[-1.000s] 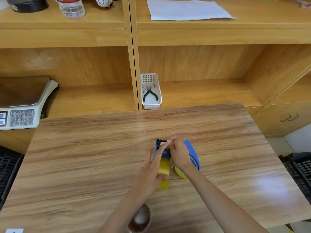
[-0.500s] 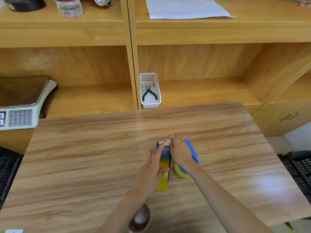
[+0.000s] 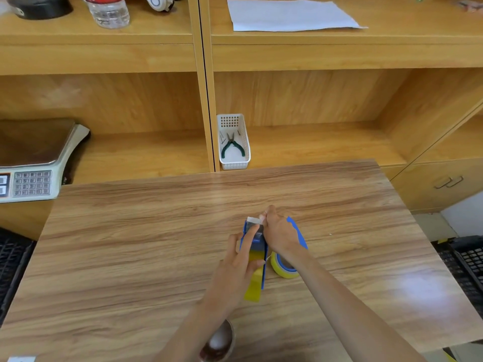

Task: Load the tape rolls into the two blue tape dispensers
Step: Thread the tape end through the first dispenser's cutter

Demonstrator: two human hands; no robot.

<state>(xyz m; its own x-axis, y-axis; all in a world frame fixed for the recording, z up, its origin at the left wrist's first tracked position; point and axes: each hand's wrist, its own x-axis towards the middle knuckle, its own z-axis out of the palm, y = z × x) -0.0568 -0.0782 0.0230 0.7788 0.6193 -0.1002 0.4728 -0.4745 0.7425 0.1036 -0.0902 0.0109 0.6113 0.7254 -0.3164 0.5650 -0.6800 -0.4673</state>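
Toward the near right part of the bench [image 3: 130, 257], both hands are working close together on one blue tape dispenser [image 3: 254, 240] that is standing upright on the wood. The left hand [image 3: 239, 262] is gripping the dispenser's body from the left side, with its index finger stretching up along the frame toward the cutter end, where a pale strip of tape end [image 3: 254, 220] is showing. The right hand [image 3: 279, 232] is pinching at that same far end, thumb and fingertips closing on the strip or on the head beside it; which of the two cannot be told. A yellow tape roll [image 3: 253, 286] is sitting in this dispenser, its band running down the near side. Just to the right, touching or nearly so, the second dispenser [image 3: 298, 235] is lying with its own yellow roll [image 3: 281, 269] partly under the right wrist. A brown tape roll [image 3: 218, 344] is resting at the near edge, well apart from the work.

Judging by this, the step in hand is threading the free end through the first dispenser's head. The next move is calling for a steady pull of the strip over the cutter while the left hand is bracing the frame against tipping.
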